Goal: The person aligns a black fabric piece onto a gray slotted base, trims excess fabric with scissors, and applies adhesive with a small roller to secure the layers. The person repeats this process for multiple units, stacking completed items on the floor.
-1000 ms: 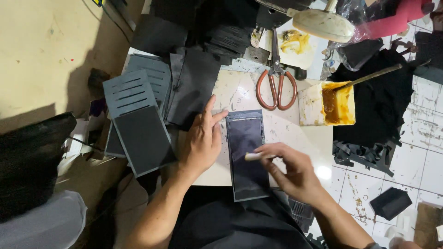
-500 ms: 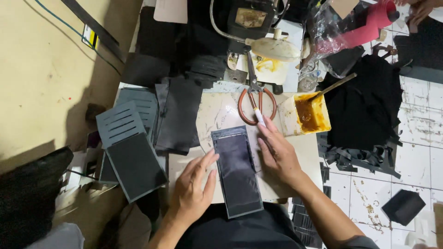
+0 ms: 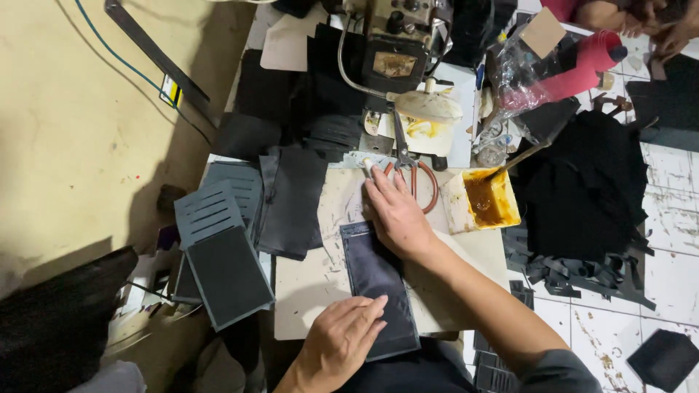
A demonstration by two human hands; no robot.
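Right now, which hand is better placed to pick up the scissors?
Right. The right hand lies beside the red-handled scissors, fingertips near the handles; the left hand presses the dark panel, farther away.

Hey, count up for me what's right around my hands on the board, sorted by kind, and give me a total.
Hands: 2, left hand and right hand
Dark rectangular panel: 1
Scissors: 1
Yellow glue tub: 1
Small white piece at the right fingertips: 1
Total: 6
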